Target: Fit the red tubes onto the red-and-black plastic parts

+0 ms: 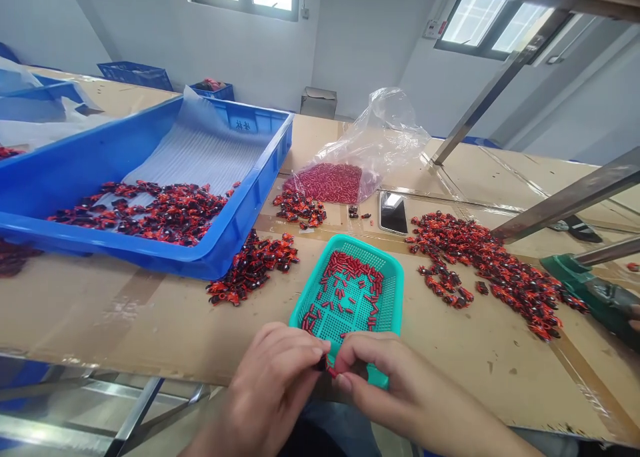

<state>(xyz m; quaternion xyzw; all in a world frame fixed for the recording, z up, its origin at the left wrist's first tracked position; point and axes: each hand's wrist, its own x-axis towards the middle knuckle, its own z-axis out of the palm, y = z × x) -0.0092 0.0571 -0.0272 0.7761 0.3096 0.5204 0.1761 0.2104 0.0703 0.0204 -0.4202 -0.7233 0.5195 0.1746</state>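
Note:
My left hand point(280, 373) and my right hand point(380, 377) meet at the table's near edge, fingertips pinched together. A small black piece point(321, 362) sits in the left fingertips and a small red tube point(333, 371) in the right; the two touch. Just beyond the hands stands a teal mesh basket point(393, 290) holding several loose red tubes point(350, 283). A pile of red-and-black parts point(253, 267) lies left of the basket. A larger spread of red-and-black parts point(495, 263) lies to its right.
A big blue crate point(240, 223) at left holds more red-and-black parts on a plastic sheet. A clear bag of red tubes point(330, 180) and a phone point(393, 212) lie behind the basket. Metal frame bars point(565, 200) cross at right, above a green tool point(595, 293).

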